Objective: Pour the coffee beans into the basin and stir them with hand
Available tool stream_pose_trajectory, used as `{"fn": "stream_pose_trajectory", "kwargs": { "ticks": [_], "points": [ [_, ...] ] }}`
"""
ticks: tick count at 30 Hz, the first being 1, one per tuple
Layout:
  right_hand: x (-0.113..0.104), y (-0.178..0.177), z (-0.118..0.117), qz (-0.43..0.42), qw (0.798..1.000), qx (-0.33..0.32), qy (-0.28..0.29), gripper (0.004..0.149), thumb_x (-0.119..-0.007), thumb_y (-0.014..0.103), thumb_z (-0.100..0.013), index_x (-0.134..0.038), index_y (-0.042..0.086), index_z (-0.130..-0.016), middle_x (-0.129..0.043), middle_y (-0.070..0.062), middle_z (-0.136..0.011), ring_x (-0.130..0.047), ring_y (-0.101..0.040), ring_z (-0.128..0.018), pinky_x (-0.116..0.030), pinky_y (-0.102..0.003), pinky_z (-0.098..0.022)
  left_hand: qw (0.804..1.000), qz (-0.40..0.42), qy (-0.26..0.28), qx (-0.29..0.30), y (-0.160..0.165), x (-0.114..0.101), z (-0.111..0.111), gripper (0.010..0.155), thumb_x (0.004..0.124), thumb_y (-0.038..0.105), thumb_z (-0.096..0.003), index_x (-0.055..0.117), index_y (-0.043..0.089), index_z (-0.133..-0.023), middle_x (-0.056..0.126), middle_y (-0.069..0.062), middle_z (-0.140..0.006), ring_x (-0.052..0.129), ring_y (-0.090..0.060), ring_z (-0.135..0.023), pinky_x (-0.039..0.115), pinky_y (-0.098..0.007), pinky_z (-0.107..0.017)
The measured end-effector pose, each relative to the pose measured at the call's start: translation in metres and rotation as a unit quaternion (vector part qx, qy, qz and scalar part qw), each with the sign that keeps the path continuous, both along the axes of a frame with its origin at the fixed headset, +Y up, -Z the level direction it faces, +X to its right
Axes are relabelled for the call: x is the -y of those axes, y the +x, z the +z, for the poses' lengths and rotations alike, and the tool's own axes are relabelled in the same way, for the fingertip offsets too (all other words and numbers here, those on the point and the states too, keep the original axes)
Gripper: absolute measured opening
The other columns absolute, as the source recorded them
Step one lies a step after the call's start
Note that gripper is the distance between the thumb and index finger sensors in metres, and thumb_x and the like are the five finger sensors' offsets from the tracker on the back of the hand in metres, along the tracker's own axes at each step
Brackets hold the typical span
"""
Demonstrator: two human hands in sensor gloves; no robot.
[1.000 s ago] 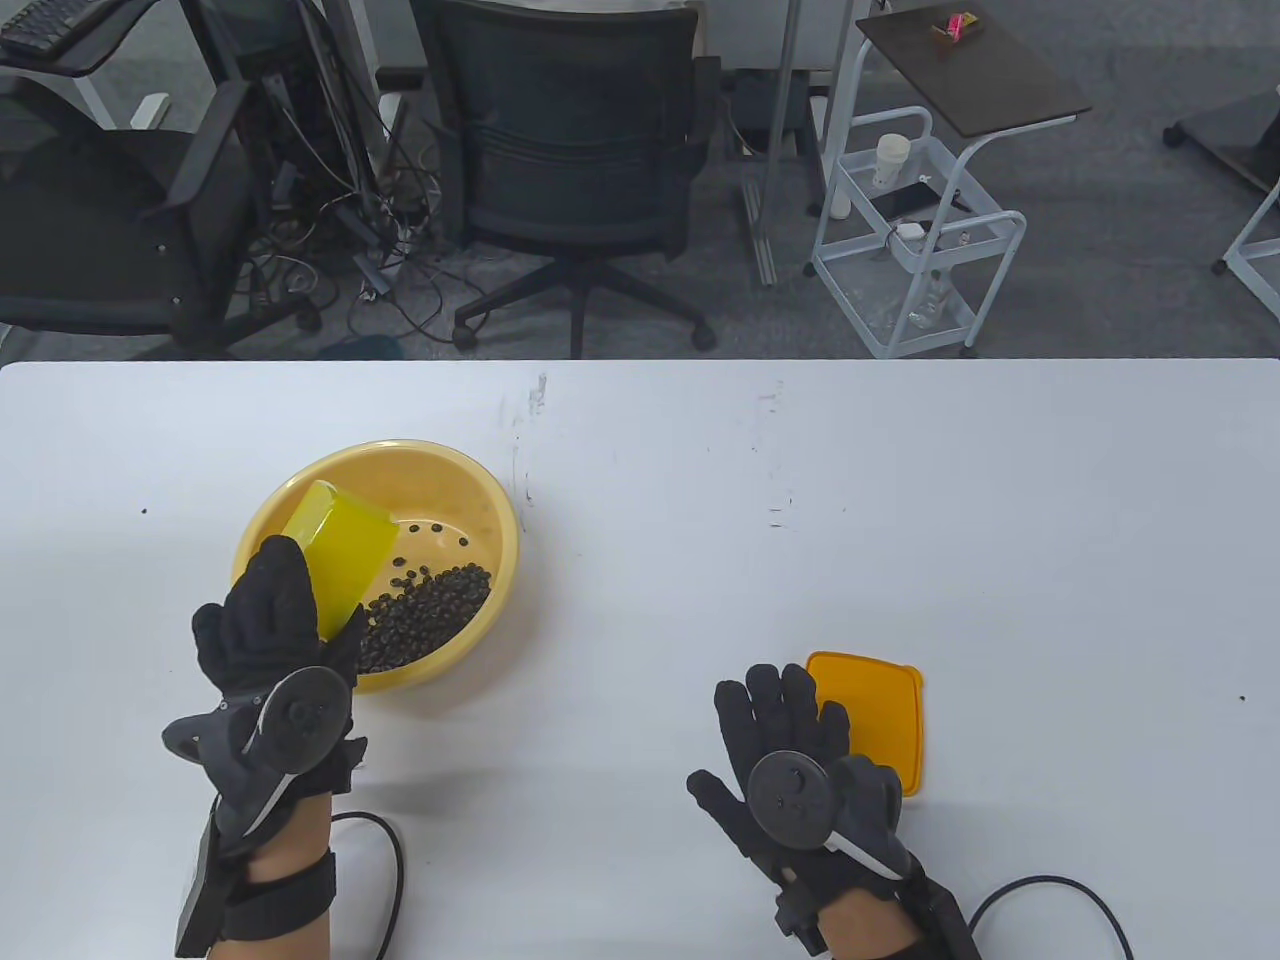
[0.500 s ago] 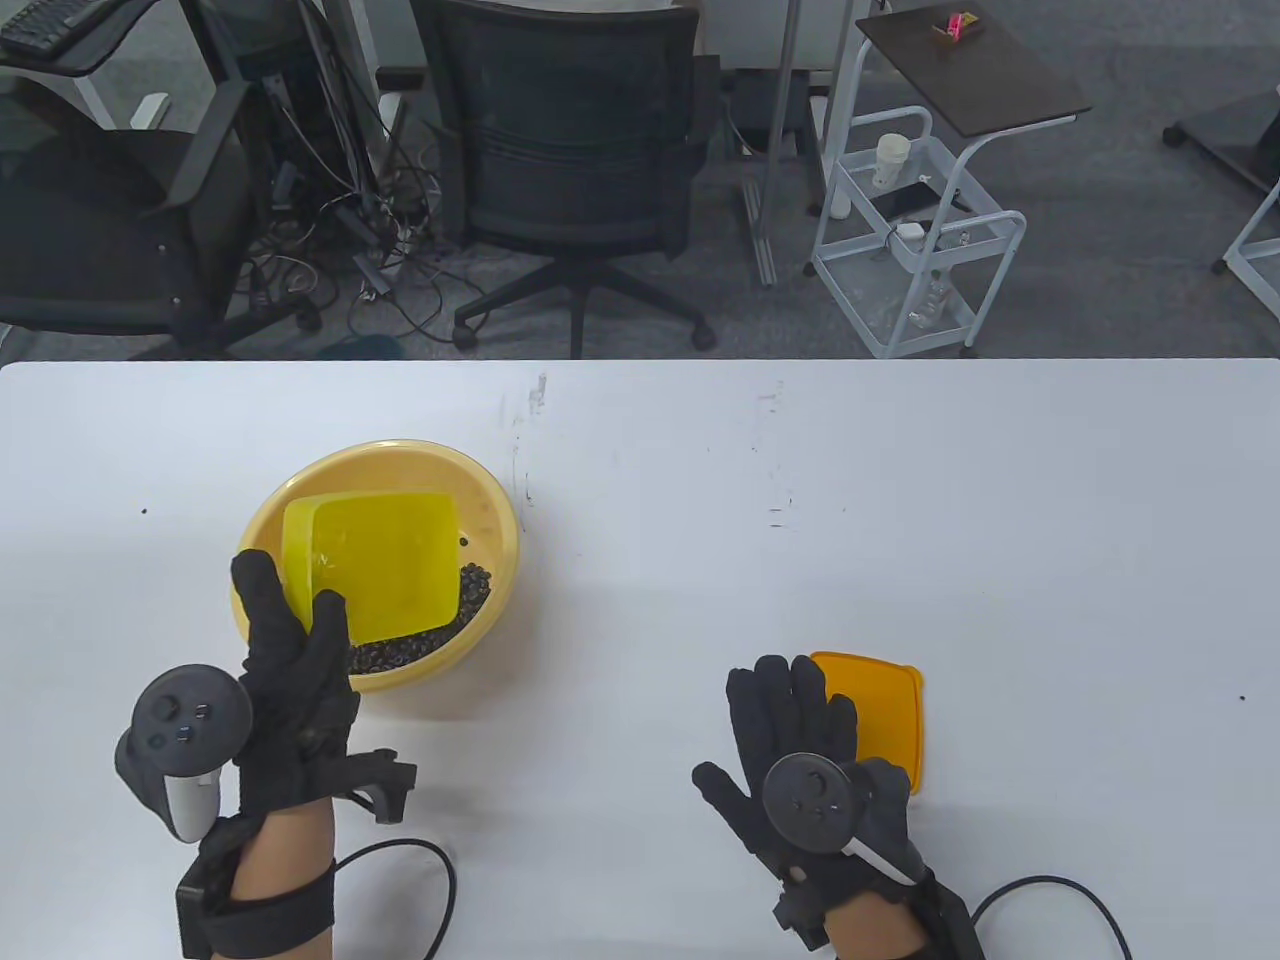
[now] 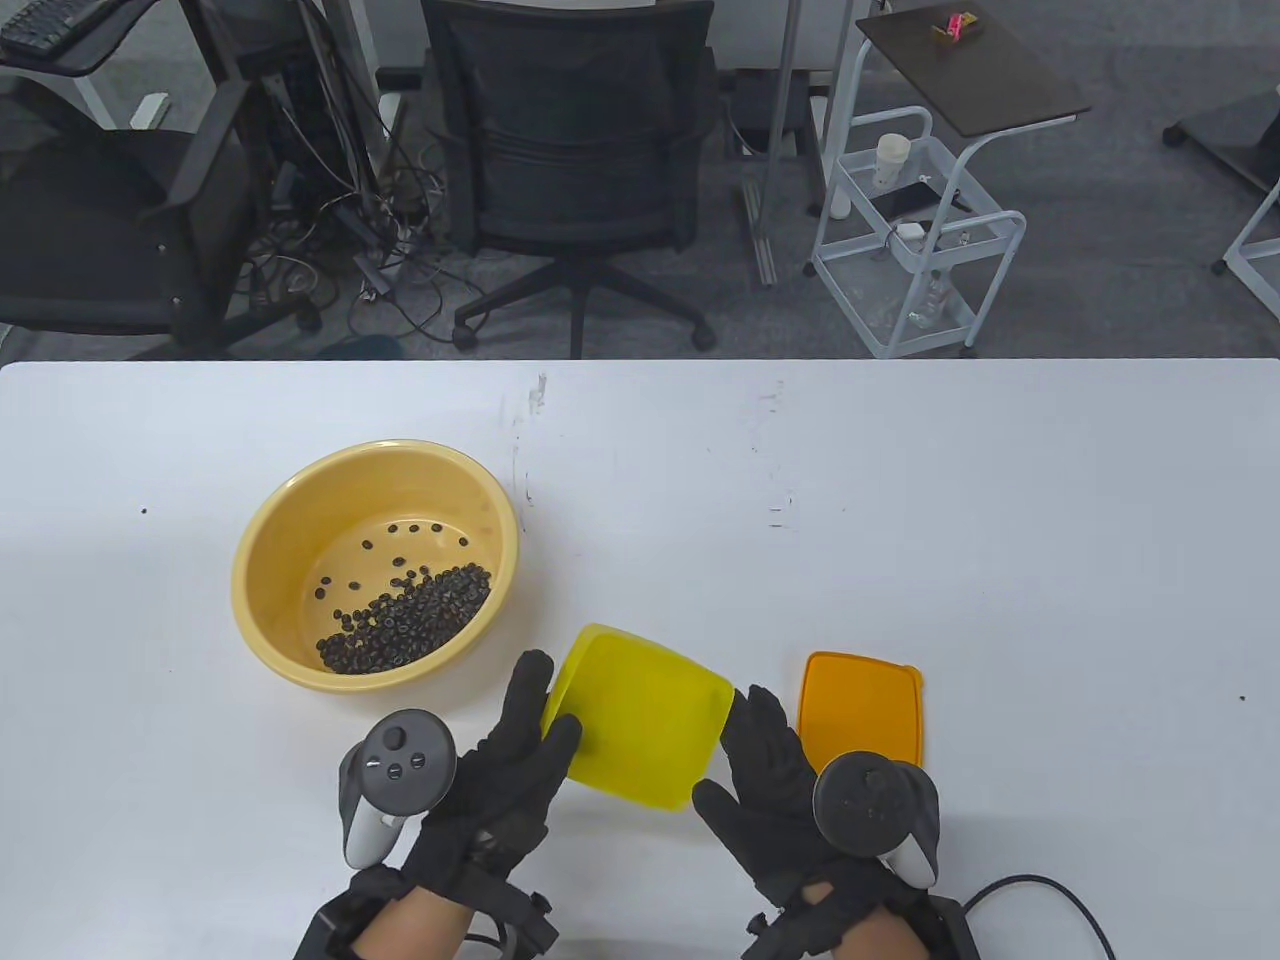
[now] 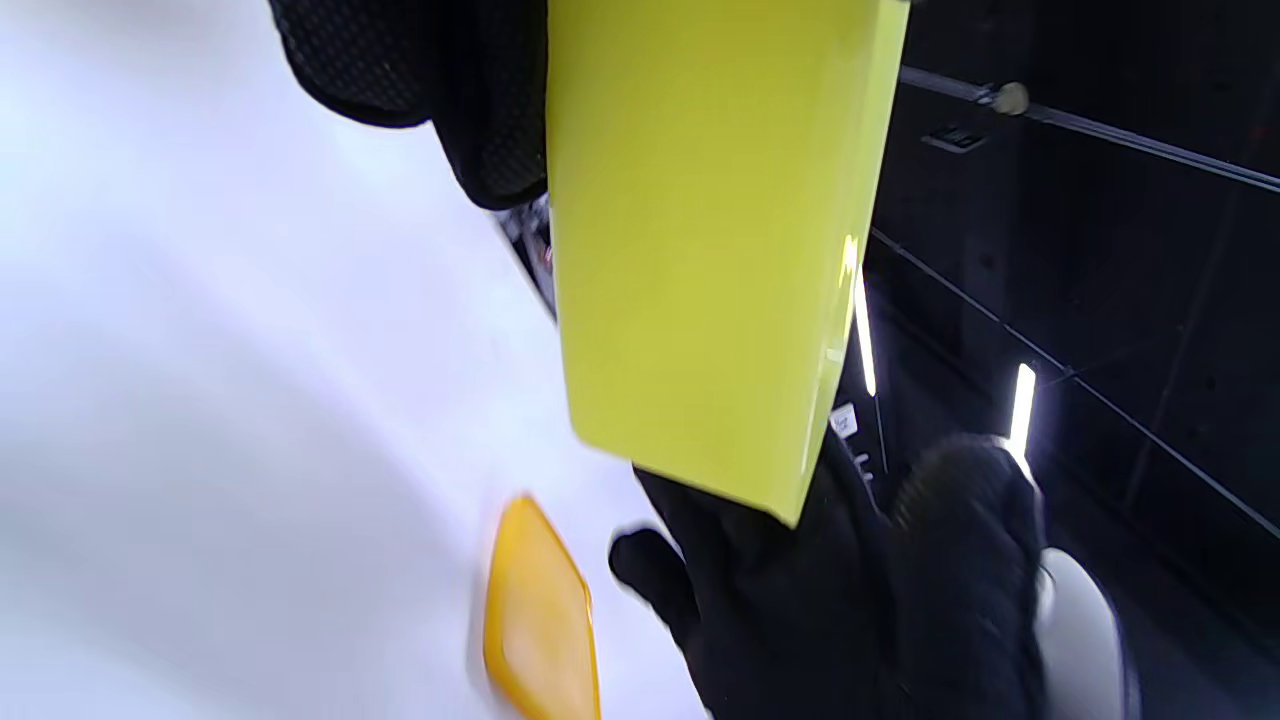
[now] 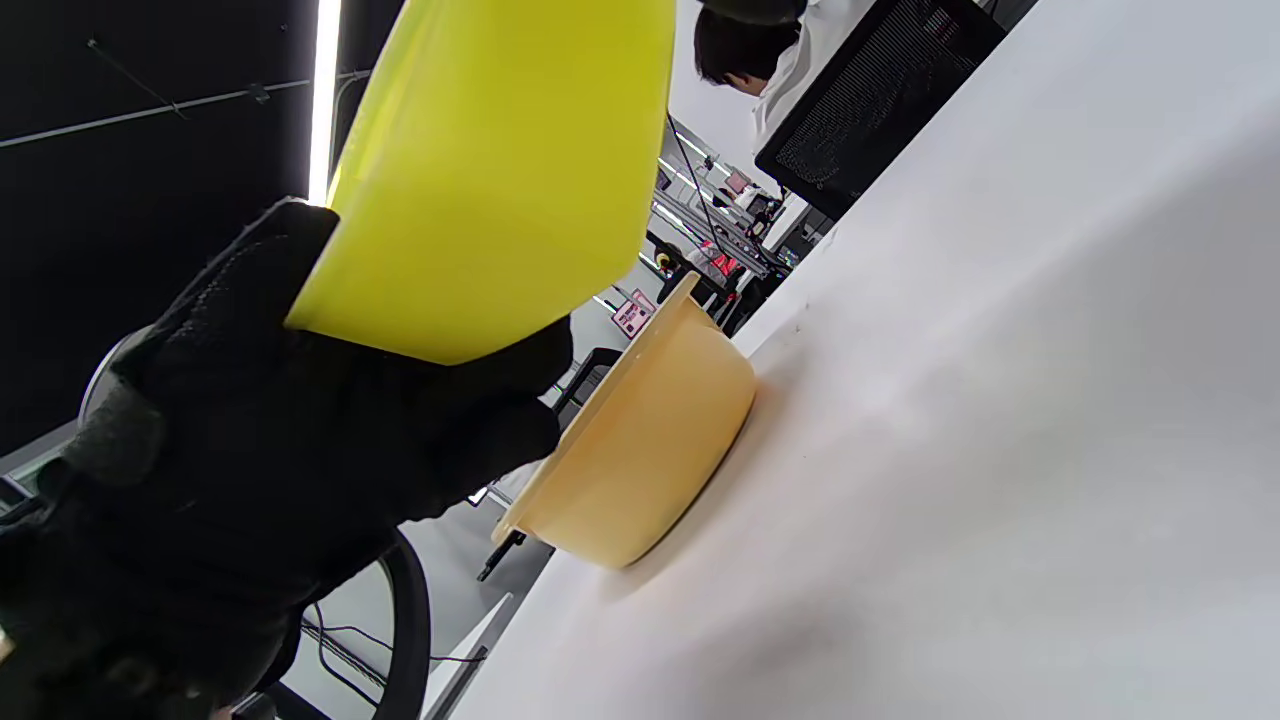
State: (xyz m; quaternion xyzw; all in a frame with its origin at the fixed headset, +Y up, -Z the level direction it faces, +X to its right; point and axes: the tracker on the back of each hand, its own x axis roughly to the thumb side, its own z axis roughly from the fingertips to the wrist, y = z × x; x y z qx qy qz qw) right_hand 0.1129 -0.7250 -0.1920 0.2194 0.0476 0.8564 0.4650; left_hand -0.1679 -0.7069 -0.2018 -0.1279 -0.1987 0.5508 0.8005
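Observation:
The yellow-beige basin (image 3: 290, 520) stands on the table's left half with a heap of dark coffee beans (image 3: 405, 620) in its near side. Between basin and orange lid (image 3: 860, 715), the translucent yellow container (image 3: 640, 715) is held above the table; no beans show in it. My left hand (image 3: 545, 712) grips its left wall, thumb on the far side, fingers curled on the near side. My right hand (image 3: 745, 760) lies with straight fingers against its right wall. The left wrist view shows the container (image 4: 700, 250) with my right hand (image 4: 850, 600) below it.
The lid lies flat near the front edge, just right of my right hand. The white table (image 3: 900, 520) stretches right and back. Office chairs and a white trolley (image 3: 915, 240) stand beyond the far edge. Cables trail from both wrists.
My left hand has taken the yellow container out of the basin and carried it right, toward the front edge. My right hand has left the table by the lid and come up against the container.

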Motion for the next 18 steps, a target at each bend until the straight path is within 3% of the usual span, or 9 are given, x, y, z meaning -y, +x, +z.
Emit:
{"fn": "stream_pose_trajectory", "kwargs": {
  "ticks": [4, 6, 11, 15, 18],
  "points": [
    [0.002, -0.001, -0.002, 0.03, 0.999, 0.022, 0.005, 0.086, -0.05, 0.06, -0.051, -0.019, -0.003, -0.1, -0.047, -0.029, -0.1, -0.027, -0.06, -0.097, -0.023, -0.075, -0.06, 0.997, -0.063, -0.001, 0.039, 0.009, 0.015, 0.005, 0.083, 0.047, 0.052, -0.0632, 0.002, -0.005, -0.105, 0.05, -0.033, -0.102, 0.083, -0.036, -0.087, 0.064, -0.052, -0.069],
    [0.001, -0.001, -0.003, 0.033, 0.999, 0.035, 0.005, 0.079, -0.051, 0.053, -0.053, -0.021, -0.002, -0.1, -0.058, -0.029, -0.092, -0.043, -0.057, -0.095, -0.026, -0.074, -0.061, 0.995, -0.089, -0.002, 0.047, 0.012, 0.02, 0.006, 0.083, 0.045, 0.051, -0.0631, 0.001, -0.007, -0.103, 0.051, -0.034, -0.101, 0.084, -0.037, -0.086, 0.064, -0.052, -0.068],
    [-0.001, -0.002, -0.001, 0.091, 0.991, 0.093, 0.026, 0.069, -0.054, 0.045, -0.053, -0.036, -0.003, -0.098, -0.076, -0.022, -0.079, -0.069, -0.05, -0.084, -0.045, -0.069, -0.063, 0.99, -0.131, -0.004, 0.061, 0.017, 0.029, 0.009, 0.085, 0.045, 0.052, -0.0625, 0.003, -0.01, -0.102, 0.053, -0.035, -0.101, 0.086, -0.039, -0.083, 0.064, -0.054, -0.067],
    [-0.003, -0.002, -0.002, 0.123, 0.982, 0.14, 0.032, 0.06, -0.059, 0.038, -0.052, -0.05, -0.005, -0.093, -0.086, -0.016, -0.063, -0.086, -0.042, -0.069, -0.055, -0.063, -0.06, 0.969, -0.225, 0.086, 0.05, 0.02, 0.03, 0.016, 0.09, 0.046, 0.058, -0.0603, 0.009, -0.012, -0.103, 0.059, -0.034, -0.099, 0.088, -0.04, -0.081, 0.065, -0.055, -0.065],
    [-0.012, 0.001, -0.008, 0.141, 0.973, 0.184, 0.024, 0.055, -0.063, 0.036, -0.051, -0.059, -0.004, -0.088, -0.089, -0.013, -0.057, -0.091, -0.039, -0.062, -0.059, -0.061, -0.058, 0.936, -0.291, 0.197, 0.037, 0.022, 0.017, 0.027, 0.095, 0.041, 0.068, -0.0553, 0.011, -0.007, -0.106, 0.058, -0.031, -0.102, 0.086, -0.042, -0.083, 0.062, -0.056, -0.067]
  ]
}}
